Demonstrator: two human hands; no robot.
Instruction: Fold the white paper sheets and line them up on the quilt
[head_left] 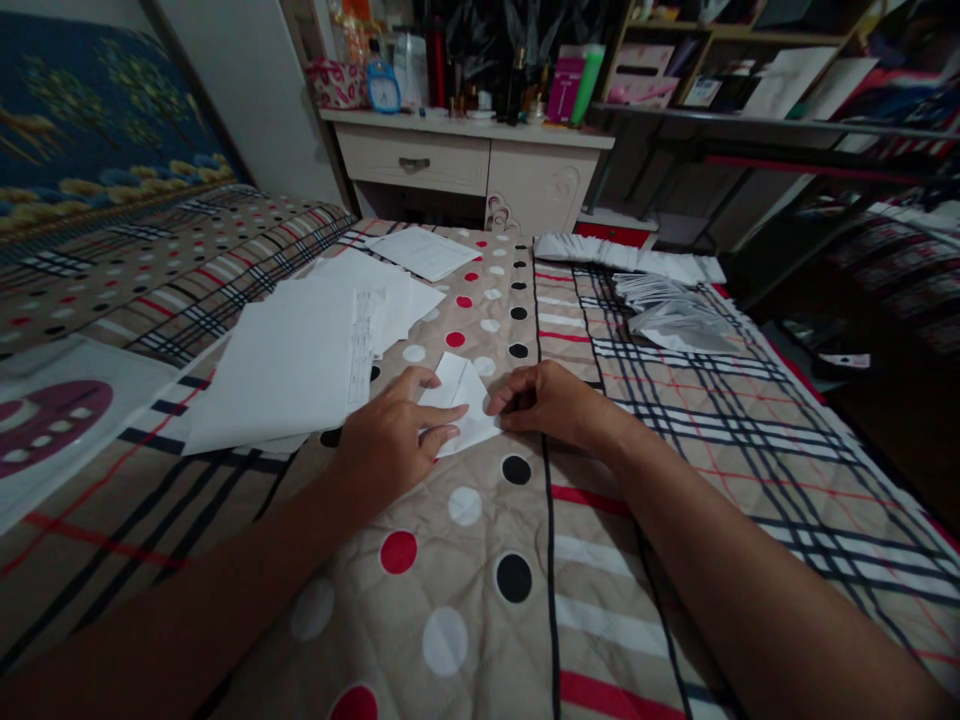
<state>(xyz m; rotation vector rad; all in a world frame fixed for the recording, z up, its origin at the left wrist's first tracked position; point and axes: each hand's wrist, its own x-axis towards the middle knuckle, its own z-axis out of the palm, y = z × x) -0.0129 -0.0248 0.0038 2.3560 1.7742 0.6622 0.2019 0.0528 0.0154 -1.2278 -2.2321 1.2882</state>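
A small folded piece of white paper (463, 392) lies on the patterned bedspread (480, 560), between my two hands. My left hand (397, 425) rests on its left side, fingers stretched out and apart over the paper. At the paper's right edge is my right hand (544, 400), its fingers curled and pressed together. Whether those fingertips pinch the edge or only touch it is hard to make out. Left of my left hand, large white sheets (285, 350) lie in an overlapping pile, the top one with a printed table along its edge.
Another stack of sheets (426, 250) lies farther back. To the right are a row of folded papers (630, 258) and a fanned pile of papers (679, 315). A plastic bag (67, 410) lies at far left. Beyond the bed stands a white dresser (420, 160) with bottles and a blue clock (383, 88).
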